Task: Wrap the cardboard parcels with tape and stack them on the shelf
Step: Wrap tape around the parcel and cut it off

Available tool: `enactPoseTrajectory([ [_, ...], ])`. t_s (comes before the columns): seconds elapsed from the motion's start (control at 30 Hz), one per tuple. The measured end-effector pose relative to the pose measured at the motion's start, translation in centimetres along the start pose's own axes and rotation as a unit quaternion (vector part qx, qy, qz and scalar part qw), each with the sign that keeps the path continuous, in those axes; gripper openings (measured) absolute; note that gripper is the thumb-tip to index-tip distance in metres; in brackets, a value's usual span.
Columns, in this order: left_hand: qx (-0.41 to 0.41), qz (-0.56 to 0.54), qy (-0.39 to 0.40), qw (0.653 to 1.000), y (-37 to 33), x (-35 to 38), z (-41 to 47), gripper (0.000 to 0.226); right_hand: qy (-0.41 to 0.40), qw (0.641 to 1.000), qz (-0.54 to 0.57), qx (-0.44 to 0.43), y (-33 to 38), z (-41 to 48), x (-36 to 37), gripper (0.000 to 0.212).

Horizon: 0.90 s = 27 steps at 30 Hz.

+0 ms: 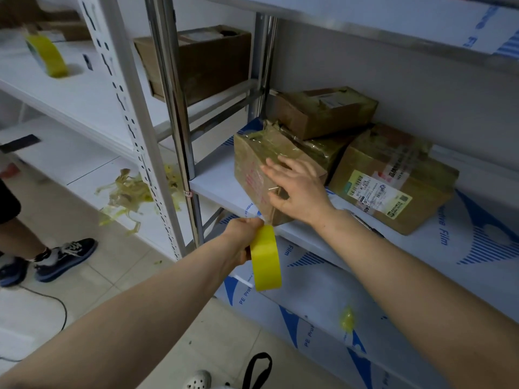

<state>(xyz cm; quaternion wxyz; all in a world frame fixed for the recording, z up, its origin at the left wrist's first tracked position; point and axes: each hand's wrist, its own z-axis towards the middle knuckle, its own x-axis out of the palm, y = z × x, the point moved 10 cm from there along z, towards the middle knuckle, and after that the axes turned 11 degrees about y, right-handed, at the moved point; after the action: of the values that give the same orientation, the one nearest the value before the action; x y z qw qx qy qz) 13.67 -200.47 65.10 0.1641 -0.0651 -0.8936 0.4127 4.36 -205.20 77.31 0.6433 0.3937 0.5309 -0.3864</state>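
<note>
A cardboard parcel (252, 167) wrapped in clear tape stands at the front edge of the white shelf (213, 186). My right hand (297, 189) lies flat on its near top corner, fingers spread. My left hand (241, 237) grips a yellow tape roll (265, 258) just below the shelf edge, and a strip of tape runs up from it to the parcel's lower corner. Behind the parcel a smaller taped box (323, 110) rests on top of another, and a labelled box (393, 178) stands to the right.
A steel upright (179, 122) stands left of the parcel. On the left rack are a second yellow tape roll (47, 54), a large brown box (202, 60) and torn tape scraps (129, 192). Another person's shoes (64, 258) are on the tiled floor.
</note>
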Motion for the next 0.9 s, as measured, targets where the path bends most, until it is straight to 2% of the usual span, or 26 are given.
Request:
enactPoseTrajectory([
  [0.1,0.001,-0.013,0.007,1.0,-0.5,-0.4,0.1,0.018,0.004,1.0,-0.001,0.021,0.0,0.0,0.1,0.049],
  [0.23,0.001,-0.012,0.014,1.0,-0.9,-0.7,0.6,0.009,0.041,0.993,-0.106,0.026,0.7,0.1,1.1,0.049],
  [0.43,-0.002,-0.018,0.027,0.999,-1.2,-1.5,1.5,0.01,-0.04,0.984,-0.171,0.011,1.9,-0.2,-0.4,0.038],
  [0.53,-0.001,-0.026,0.031,0.999,-1.5,-1.8,2.0,0.016,-0.07,0.993,-0.092,0.029,1.6,0.3,-0.8,0.03],
  [0.6,0.001,-0.023,0.037,0.999,-1.9,-1.9,2.2,0.017,-0.054,0.996,-0.021,0.065,0.7,0.6,-0.6,0.042],
  [0.67,0.004,-0.02,0.043,0.999,-2.3,-2.0,2.4,0.017,-0.02,0.994,-0.029,0.102,0.0,0.9,0.0,0.055],
  [0.77,0.013,-0.025,0.045,0.999,-3.1,-2.1,2.5,0.018,0.026,0.991,-0.065,0.11,0.0,1.2,1.0,0.054],
  [0.83,0.02,-0.036,0.05,0.998,-3.5,-2.1,2.4,0.019,0.024,0.99,-0.05,0.127,0.0,1.4,0.7,0.052],
  [0.9,0.024,-0.039,0.055,0.997,-3.9,-2.3,2.4,0.02,-0.012,0.986,-0.043,0.163,-0.2,1.9,0.0,0.05],
])
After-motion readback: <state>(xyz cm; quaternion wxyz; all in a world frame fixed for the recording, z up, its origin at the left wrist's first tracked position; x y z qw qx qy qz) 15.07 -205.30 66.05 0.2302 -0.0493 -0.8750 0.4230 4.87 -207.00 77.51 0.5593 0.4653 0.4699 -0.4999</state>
